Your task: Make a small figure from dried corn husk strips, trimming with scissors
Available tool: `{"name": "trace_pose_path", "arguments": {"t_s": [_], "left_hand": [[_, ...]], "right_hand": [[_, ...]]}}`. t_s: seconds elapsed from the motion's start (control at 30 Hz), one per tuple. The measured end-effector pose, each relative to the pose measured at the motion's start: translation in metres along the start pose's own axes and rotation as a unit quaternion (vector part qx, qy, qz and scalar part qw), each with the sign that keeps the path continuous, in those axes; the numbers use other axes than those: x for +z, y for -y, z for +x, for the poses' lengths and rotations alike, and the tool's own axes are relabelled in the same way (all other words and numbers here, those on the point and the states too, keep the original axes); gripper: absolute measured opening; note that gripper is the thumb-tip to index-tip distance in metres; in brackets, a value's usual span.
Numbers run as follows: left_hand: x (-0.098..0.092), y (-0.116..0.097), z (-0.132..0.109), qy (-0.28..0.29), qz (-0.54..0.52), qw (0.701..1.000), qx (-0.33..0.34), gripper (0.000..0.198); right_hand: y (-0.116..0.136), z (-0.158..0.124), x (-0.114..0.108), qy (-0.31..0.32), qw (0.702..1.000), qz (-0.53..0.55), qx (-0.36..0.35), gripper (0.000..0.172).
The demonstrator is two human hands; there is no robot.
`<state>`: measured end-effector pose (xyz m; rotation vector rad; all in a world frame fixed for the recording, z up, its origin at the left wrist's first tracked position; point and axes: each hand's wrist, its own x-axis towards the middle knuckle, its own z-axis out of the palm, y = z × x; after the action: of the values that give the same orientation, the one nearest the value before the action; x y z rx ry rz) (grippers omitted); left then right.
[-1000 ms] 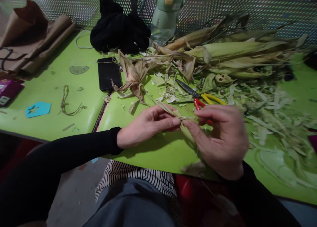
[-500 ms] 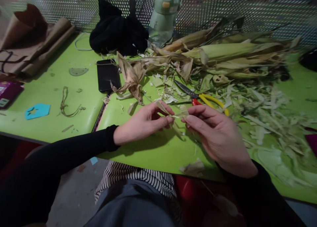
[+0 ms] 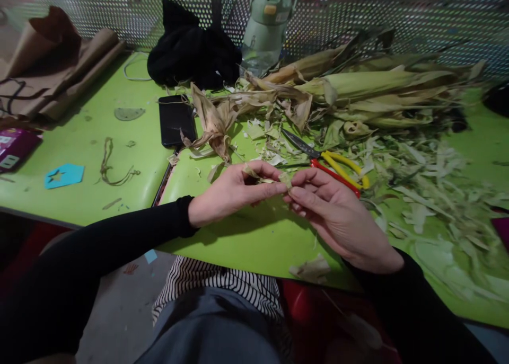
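Between my two hands is a small pale green strip of corn husk (image 3: 285, 180), pinched at both ends over the green table. My left hand (image 3: 238, 189) closes thumb against fingers on its left part, and a bit of husk shows above the index finger. From the right, my right hand (image 3: 338, 210) grips the other end between thumb and fingertips. The fingertips of both hands nearly meet. Just beyond my right hand lie pliers (image 3: 318, 154) with red and yellow handles. Part of the strip is hidden by the fingers.
Dry corn husks (image 3: 366, 88) are heaped at the back, with shredded husk (image 3: 429, 178) spread to the right. A black phone (image 3: 177, 121), a bottle (image 3: 265, 33), black cloth (image 3: 194, 56), brown paper (image 3: 55, 67), a blue paper piece (image 3: 63, 176) and twine (image 3: 107, 165) lie around.
My hands have drawn closer together, the right one moving left and slightly up. The husk strip shows less between the fingers, and its dangling end is out of sight. More of the pliers' red handle shows.
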<state>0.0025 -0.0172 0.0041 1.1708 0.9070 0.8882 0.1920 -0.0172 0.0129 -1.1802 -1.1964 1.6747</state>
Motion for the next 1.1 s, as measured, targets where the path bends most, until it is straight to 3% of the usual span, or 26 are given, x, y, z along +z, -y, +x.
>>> {"name": "trace_pose_path", "arguments": {"t_s": [0.1, 0.17, 0.3, 0.43, 0.6, 0.67, 0.8, 1.0, 1.07, 1.1], "left_hand": [[0.0, 0.0, 0.0, 0.004, 0.003, 1.0, -0.008, 0.02], [0.0, -0.001, 0.0, -0.003, 0.015, 1.0, -0.009, 0.017], [0.002, -0.004, 0.0, -0.032, 0.029, 0.999, 0.007, 0.017], [0.004, -0.004, 0.0, -0.025, 0.0, 1.0, 0.006, 0.029], [0.005, -0.001, 0.0, -0.007, -0.024, 1.0, -0.001, 0.035], [0.004, 0.0, 0.0, 0.002, -0.03, 0.999, 0.017, 0.034], [0.004, 0.0, 0.001, 0.014, -0.028, 0.999, 0.039, 0.031], [-0.003, 0.004, 0.011, -0.012, -0.029, 0.999, 0.01, 0.026], [-0.009, 0.002, 0.016, -0.039, -0.041, 0.998, -0.011, 0.017], [-0.012, 0.0, 0.018, -0.051, -0.055, 0.997, -0.017, 0.016]], "right_hand": [[-0.003, -0.001, 0.002, -0.013, 0.994, -0.093, -0.063, 0.027], [-0.005, -0.002, 0.003, -0.04, 0.974, -0.185, -0.122, 0.029], [-0.011, -0.005, 0.004, -0.089, 0.91, -0.335, -0.227, 0.023], [-0.013, -0.007, 0.005, -0.11, 0.854, -0.411, -0.298, 0.008], [-0.011, -0.009, 0.007, -0.143, 0.779, -0.482, -0.373, 0.008], [-0.012, -0.009, 0.007, -0.143, 0.783, -0.474, -0.376, 0.007], [-0.017, -0.01, 0.007, -0.152, 0.818, -0.43, -0.35, 0.004], [-0.011, 0.002, 0.001, -0.116, 0.861, -0.399, -0.293, 0.011], [-0.002, 0.01, -0.012, -0.11, 0.851, -0.443, -0.26, 0.018], [0.003, 0.013, -0.021, -0.123, 0.817, -0.502, -0.257, 0.019]]}}
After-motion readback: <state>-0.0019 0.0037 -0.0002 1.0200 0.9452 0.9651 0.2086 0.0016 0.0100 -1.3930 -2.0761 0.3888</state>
